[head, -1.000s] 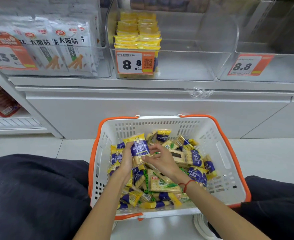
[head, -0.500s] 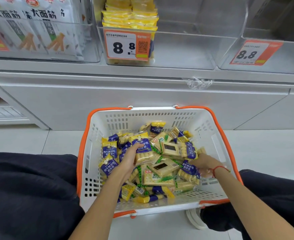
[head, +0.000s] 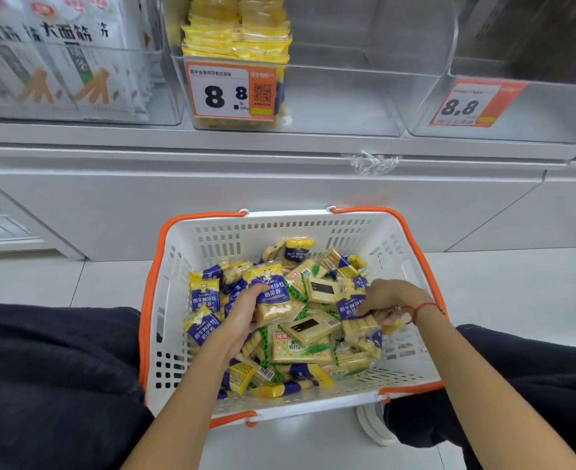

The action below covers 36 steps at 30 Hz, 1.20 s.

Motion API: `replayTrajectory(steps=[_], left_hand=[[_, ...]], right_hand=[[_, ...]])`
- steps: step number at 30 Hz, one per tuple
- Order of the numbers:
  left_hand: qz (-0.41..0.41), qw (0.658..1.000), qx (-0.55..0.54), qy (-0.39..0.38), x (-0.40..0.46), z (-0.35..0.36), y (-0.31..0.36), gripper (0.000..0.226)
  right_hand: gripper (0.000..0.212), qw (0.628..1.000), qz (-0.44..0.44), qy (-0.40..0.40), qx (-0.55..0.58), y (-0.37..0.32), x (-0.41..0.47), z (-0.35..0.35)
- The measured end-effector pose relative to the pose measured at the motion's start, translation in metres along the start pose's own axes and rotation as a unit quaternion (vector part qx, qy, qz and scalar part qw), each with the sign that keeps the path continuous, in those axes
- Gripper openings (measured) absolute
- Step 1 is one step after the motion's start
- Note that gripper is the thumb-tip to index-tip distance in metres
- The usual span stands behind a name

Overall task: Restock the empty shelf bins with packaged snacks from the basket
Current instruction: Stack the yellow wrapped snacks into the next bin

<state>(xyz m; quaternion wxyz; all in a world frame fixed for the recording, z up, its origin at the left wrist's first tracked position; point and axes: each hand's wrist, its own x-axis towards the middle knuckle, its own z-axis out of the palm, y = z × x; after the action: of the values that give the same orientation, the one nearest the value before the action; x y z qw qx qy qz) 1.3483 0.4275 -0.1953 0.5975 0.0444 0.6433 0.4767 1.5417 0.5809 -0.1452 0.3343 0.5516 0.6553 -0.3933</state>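
A white basket with an orange rim (head: 208, 242) sits on the floor between my knees, full of yellow-and-blue snack packs and green cracker packs (head: 300, 351). My left hand (head: 242, 313) grips a small stack of yellow-and-blue packs (head: 269, 293) at the basket's left middle. My right hand (head: 388, 298) reaches down at the right side and pinches another blue-and-yellow pack (head: 354, 307). Above, the middle clear bin (head: 341, 100) holds a stack of yellow packs (head: 235, 35) on its left and is bare on its right. The right bin (head: 524, 106) looks empty.
The left bin (head: 76, 83) holds white noodle-snack bags. Orange price tags (head: 232, 93) (head: 473, 103) hang on the bin fronts. A white shelf base (head: 280, 188) stands behind the basket. My dark-trousered legs (head: 49, 374) flank the basket on the tiled floor.
My right hand left the stack in my left hand and moved to the basket's right side, where it took hold of another pack. My head came closer and lower.
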Motion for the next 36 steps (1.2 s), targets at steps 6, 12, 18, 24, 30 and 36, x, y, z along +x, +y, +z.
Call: replayTrajectory(steps=[6, 12, 18, 24, 30, 36], left_hand=[[0.019, 1.0, -0.014, 0.015, -0.016, 0.011, 0.022, 0.019], [0.11, 0.991, -0.08, -0.016, -0.044, 0.023, 0.074, 0.055], [0.199, 0.976, -0.055, -0.067, -0.082, 0.039, 0.127, 0.055], [0.244, 0.969, -0.009, -0.035, -0.096, 0.055, 0.183, 0.081], [0.366, 0.92, 0.138, -0.033, -0.112, 0.073, 0.243, 0.03], [0.453, 0.847, 0.267, -0.079, -0.123, 0.082, 0.306, 0.023]], right_hand=[[0.019, 0.941, -0.216, -0.013, 0.261, -0.064, -0.063, -0.009], [0.026, 0.909, -0.293, 0.131, 0.265, -0.094, -0.096, -0.005], [0.03, 0.847, -0.367, 0.247, 0.295, -0.106, -0.126, -0.023], [0.035, 0.829, -0.404, 0.261, 0.283, -0.125, -0.164, -0.068], [0.028, 0.856, -0.429, 0.07, 0.278, -0.125, -0.208, -0.129], [0.033, 0.802, -0.497, 0.221, 0.247, -0.124, -0.205, -0.171]])
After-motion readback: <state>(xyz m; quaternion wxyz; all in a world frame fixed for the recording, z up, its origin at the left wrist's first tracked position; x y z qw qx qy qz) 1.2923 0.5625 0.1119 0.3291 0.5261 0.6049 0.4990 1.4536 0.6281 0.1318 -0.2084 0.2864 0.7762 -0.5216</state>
